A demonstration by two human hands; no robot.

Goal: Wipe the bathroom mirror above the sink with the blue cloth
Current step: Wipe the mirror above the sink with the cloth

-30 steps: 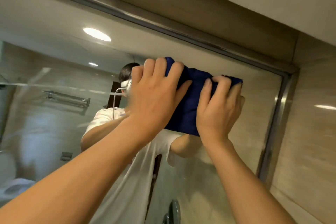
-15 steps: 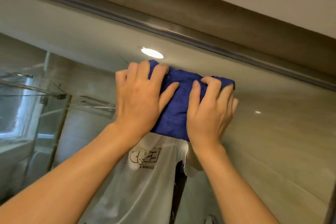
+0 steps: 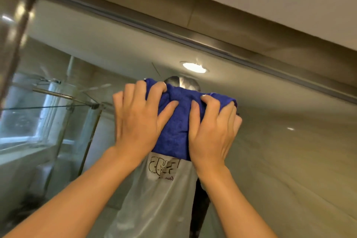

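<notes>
Blue cloth (image 3: 177, 121) sits flat against the bathroom mirror (image 3: 280, 160), high up near the metal top frame (image 3: 193, 38), bunched into a thick folded pad. My left hand (image 3: 139, 120) presses on its left half with the fingers curled over the top edge and the thumb laid across the front; my right hand (image 3: 210, 131) does the same on the right half, fingers hooked over the upper fold. Both hands are clamped on the cloth, close beside each other.

I judge the cloth to be light, soft and limp, a plush microfibre that will crumple and slide out of shape unless I keep it gathered. Taking it by the top fold with palms behind it seems the best hold, since that spreads pressure over the glass. The mirror itself is stiff, smooth and breakable, so I would push evenly, not hard at one point.

Compared with half a second ago, the cloth and my hands have travelled left along the top of the mirror: the reflected ceiling light (image 3: 194, 67) now lies above and right of the cloth, and the mirror's left frame (image 3: 17, 31) has come into view.
</notes>
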